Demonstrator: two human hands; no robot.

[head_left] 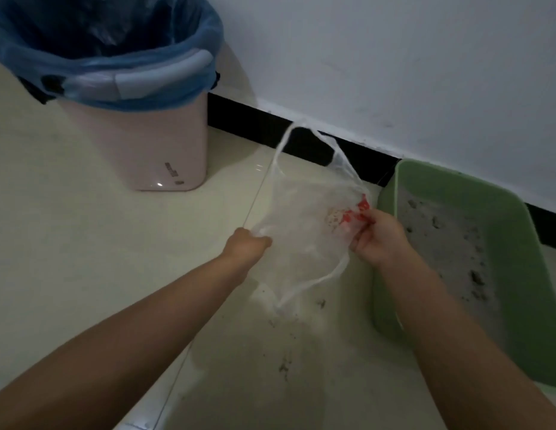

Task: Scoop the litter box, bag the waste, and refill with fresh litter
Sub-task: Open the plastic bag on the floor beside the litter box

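- Low in the centre of the frame, dark litter crumbs (284,366) lie scattered on the pale tiled floor (84,243), just beside the near left corner of the litter box.
- At mid-frame, the left hand (247,243) is clenched around the left edge of a clear plastic bag (301,221), fingers curled into the film.
- The right hand (376,235) pinches the bag's right edge, where red print shows, thumb and fingers closed on the plastic.
- The bag is stretched between the two hands above the floor; one handle loop rises toward upper centre, the other hangs down below the right hand.
- At the right edge, the green litter box (391,274) sits on the floor just beside the right hand, holding grey litter (450,243) with dark clumps.
- In the upper left, a pink trash bin (140,144) with a blue liner (115,66) stands near the white wall (394,57), well apart from the bag.
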